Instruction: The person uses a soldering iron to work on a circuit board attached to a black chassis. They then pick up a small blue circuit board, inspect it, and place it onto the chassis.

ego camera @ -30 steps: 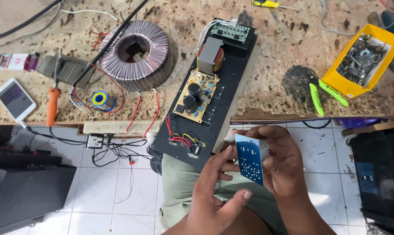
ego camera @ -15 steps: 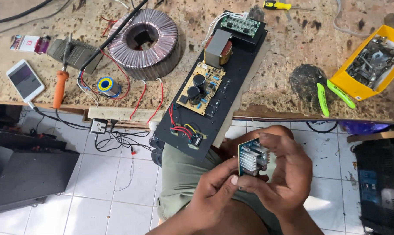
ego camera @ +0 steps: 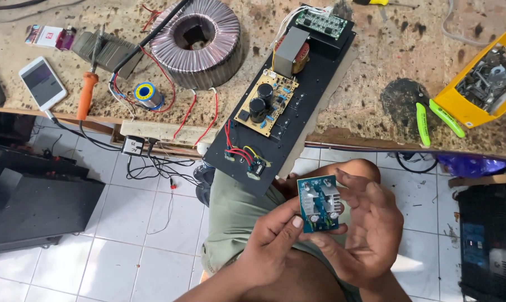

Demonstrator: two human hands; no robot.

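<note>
A small blue circuit board (ego camera: 318,203) with silver heat sinks and dark capacitors faces up above my lap. My left hand (ego camera: 272,242) pinches its lower left edge between thumb and fingers. My right hand (ego camera: 366,229) cups the board from the right, its fingers spread behind and beside the board. A long black panel (ego camera: 297,120) carrying a tan circuit board (ego camera: 268,103), a grey transformer (ego camera: 291,51) and a green board (ego camera: 321,22) lies tilted over the bench edge, just above my hands.
On the worn bench sit a large toroidal coil (ego camera: 197,39), a solder spool (ego camera: 146,93), an orange-handled tool (ego camera: 86,95), a phone (ego camera: 42,83), green-handled pliers (ego camera: 438,118) and a yellow bin of metal parts (ego camera: 451,103). Dark cases (ego camera: 37,207) (ego camera: 489,240) stand on the tiled floor.
The board was turned from its blue solder side to its component side and brought lower and flatter. My left hand now grips its edge. The view shifted slightly right.
</note>
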